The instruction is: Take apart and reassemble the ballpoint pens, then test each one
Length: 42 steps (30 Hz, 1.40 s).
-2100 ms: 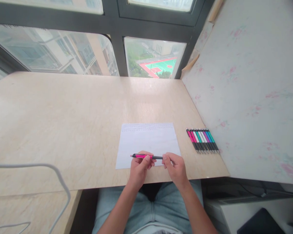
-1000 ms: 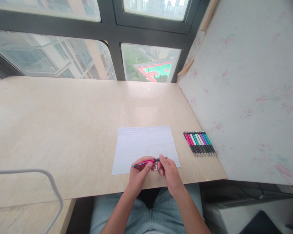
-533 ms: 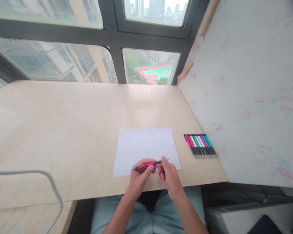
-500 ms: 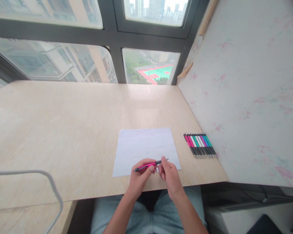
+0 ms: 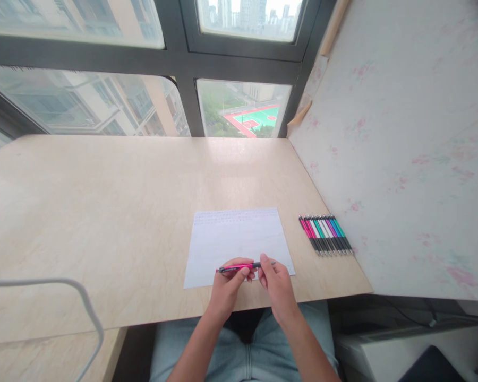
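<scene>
A pink pen (image 5: 242, 267) with a black grip lies nearly level between my two hands, above the near edge of a sheet of paper (image 5: 235, 239). My left hand (image 5: 228, 281) is closed around its pink barrel, with the clicker end sticking out to the left. The thumb and fingers of my right hand (image 5: 276, 284) pinch the black grip near the tip, which they partly hide. Lines of small handwriting run along the top of the sheet.
Several pens (image 5: 325, 235) in pink, white, green, purple and blue lie side by side to the right, near the papered wall (image 5: 402, 159). A grey cable (image 5: 79, 289) loops over the desk (image 5: 103, 223) at the left. Windows stand behind the desk.
The pen has turned closer to level, its clicker end rising slightly. My right fingers have shifted a little to the left along the grip. Both hands still hold it.
</scene>
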{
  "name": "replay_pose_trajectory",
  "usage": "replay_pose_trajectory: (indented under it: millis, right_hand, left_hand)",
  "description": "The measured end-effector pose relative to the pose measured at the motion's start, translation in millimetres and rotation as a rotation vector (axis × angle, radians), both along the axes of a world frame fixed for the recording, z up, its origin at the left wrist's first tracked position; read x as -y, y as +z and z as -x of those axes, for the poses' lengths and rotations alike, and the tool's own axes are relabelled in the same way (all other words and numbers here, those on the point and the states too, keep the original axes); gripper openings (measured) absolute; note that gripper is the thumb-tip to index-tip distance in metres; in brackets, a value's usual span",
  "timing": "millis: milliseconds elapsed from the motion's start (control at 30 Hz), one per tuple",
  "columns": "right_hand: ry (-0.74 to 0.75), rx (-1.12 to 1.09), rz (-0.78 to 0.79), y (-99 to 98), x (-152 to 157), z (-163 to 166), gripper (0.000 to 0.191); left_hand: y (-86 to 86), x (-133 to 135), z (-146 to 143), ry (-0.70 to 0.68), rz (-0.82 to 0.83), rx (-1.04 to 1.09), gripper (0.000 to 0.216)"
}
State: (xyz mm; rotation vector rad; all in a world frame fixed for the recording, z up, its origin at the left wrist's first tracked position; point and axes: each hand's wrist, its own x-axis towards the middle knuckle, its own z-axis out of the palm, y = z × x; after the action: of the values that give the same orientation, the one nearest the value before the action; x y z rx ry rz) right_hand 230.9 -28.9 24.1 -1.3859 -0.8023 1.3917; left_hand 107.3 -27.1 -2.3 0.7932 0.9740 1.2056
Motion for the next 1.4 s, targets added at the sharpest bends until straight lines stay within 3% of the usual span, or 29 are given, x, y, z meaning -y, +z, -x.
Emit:
replay_pose_trajectory:
  millis: [167, 333, 567, 767, 1100, 1233, 1400]
  right_hand:
    - [0.035, -0.008, -0.026, -6.1, 2.1, -2.0, 0.054]
    - [-0.129, -0.085, -0.064, -6.6, 0.1, -14.8, 0.058]
    - [0.125, -0.039, -0.081, -10.8, -1.0, -11.7, 0.053]
    - [0.014, -0.051, 0.015, -14.5, -0.5, -3.2, 0.054]
    - [0.062, -0.126, 0.008, -11.2, 2.9, -3.5, 0.057]
    - [0.054, -0.155, 0.038, -12.9, 4.1, -6.9, 0.057]
    - [0.023, -0.154, 0.062, -14.8, 3.1, -17.4, 0.056]
  left_hand:
    - [1.1, -1.4, 0.3, 0.031, 0.042, 0.029, 0.029]
    - [2.4, -1.2, 0.0, 0.106, 0.072, 0.092, 0.028]
    - [1.3, -0.6, 0.5, 0.066, 0.066, 0.054, 0.028]
    - [4.0, 0.8, -0.1, 0.013, 0.029, -0.038, 0.024]
    - [-0.8, -0.4, -0.3, 0.052, 0.043, 0.013, 0.028]
    - [4.0, 0.9, 0.1, 0.000, -0.025, -0.082, 0.022]
    - [14.9, 1.8, -0.1, -0.115, -0.237, -0.249, 0.018]
